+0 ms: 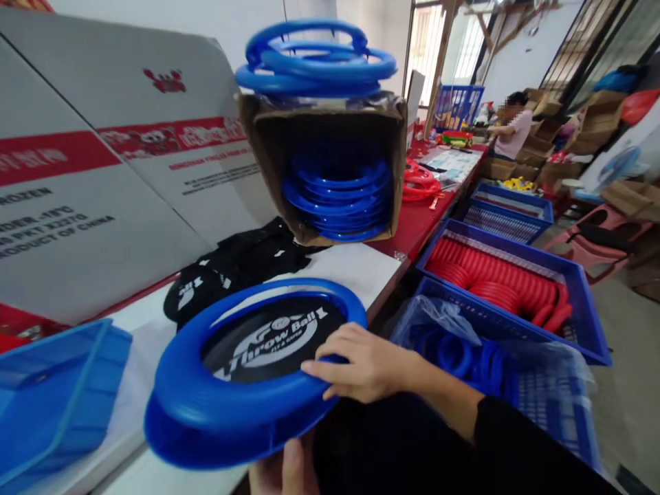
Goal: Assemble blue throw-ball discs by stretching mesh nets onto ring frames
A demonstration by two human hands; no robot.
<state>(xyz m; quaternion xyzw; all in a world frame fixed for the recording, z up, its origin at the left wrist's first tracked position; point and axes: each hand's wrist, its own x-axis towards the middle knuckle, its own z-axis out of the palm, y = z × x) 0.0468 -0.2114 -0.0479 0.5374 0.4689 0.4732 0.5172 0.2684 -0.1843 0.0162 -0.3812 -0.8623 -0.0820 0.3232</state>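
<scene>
- The right hand (361,364) is gripping the blue ring (247,405) at its 3 o'clock edge, fingers curled over the rim and thumb lying along the top.
- The left hand (286,471) is showing only as a thumb and part of the palm at the ring's 6 o'clock underside; it is touching the ring from below, but I cannot tell how tightly it is closing.
- The ring is being held tilted above the near edge of the counter (361,271), with a black cloth disc (273,337) bearing white lettering stretched across its middle.
- A heap of black cloth (237,271) is lying on the counter at the ring's 12 o'clock.
- A brown box (324,172) is lying on its side beyond that, its mouth showing stacked blue rings, with more blue rings (314,58) resting on top.
- A blue bin (56,392) is sitting at the ring's 9 o'clock.
- White cartons (103,172) with red bands are leaning behind, at 10 o'clock.
- At 3 o'clock, off the counter, a blue crate (582,302) is holding red rings (495,282), and a nearer bag (454,337) is holding blue rings.
- Another person (513,127) is working far off at 1 o'clock.
</scene>
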